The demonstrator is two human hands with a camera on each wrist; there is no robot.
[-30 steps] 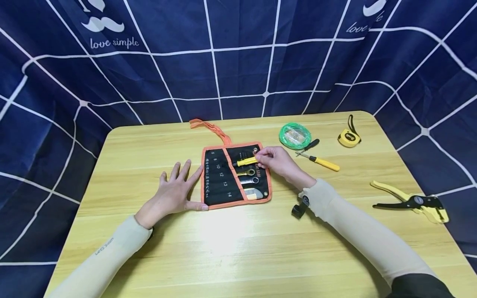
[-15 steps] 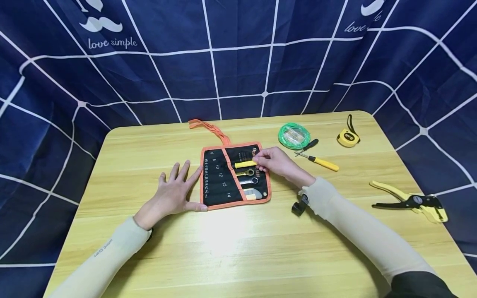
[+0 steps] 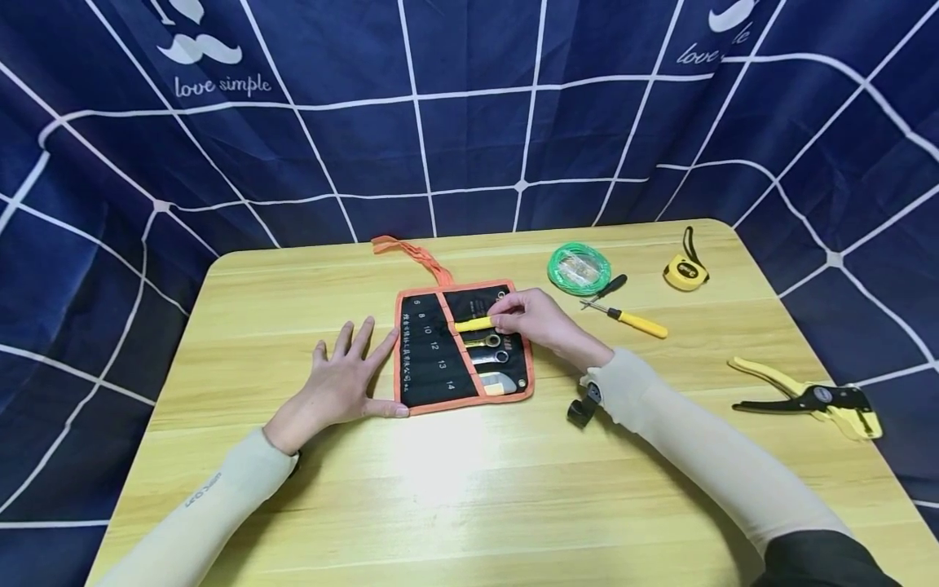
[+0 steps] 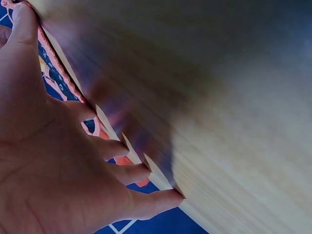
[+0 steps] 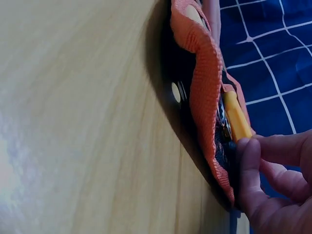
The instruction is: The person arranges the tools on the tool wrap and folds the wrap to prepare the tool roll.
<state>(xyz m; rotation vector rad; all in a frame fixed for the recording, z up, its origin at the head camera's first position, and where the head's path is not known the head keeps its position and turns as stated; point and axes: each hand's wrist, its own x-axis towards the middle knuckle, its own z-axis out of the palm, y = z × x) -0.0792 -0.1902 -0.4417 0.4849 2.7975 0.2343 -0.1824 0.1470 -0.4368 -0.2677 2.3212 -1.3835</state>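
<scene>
A black tool pouch [image 3: 431, 359] with orange trim and numbered pockets lies flat on the table. My right hand [image 3: 539, 322] pinches a slim yellow stick-like tool [image 3: 474, 324] between thumb and fingers; its far end is inside a pouch pocket. In the right wrist view, the yellow tool [image 5: 236, 117] leans along the pouch's orange edge [image 5: 207, 97]. Below it, two ring-ended wrenches [image 3: 493, 356] and a tool with a broad silvery end [image 3: 500, 382] poke out of pockets. My left hand [image 3: 341, 379] rests with spread fingers on the table, thumb and index tips at the pouch's left edge.
Behind the pouch trails its orange strap [image 3: 418, 251]. To the right lie a coil of green wire [image 3: 579, 268], a black-handled tool [image 3: 613, 284], a yellow-handled screwdriver [image 3: 638, 323], a tape measure [image 3: 685, 271] and yellow-and-black wire strippers [image 3: 814, 398]. A blue curtain surrounds the table.
My right hand has moved slightly left, sliding the yellow tool deeper into the pocket; its black end, seen a second ago, is now hidden. My left hand has stayed put.
</scene>
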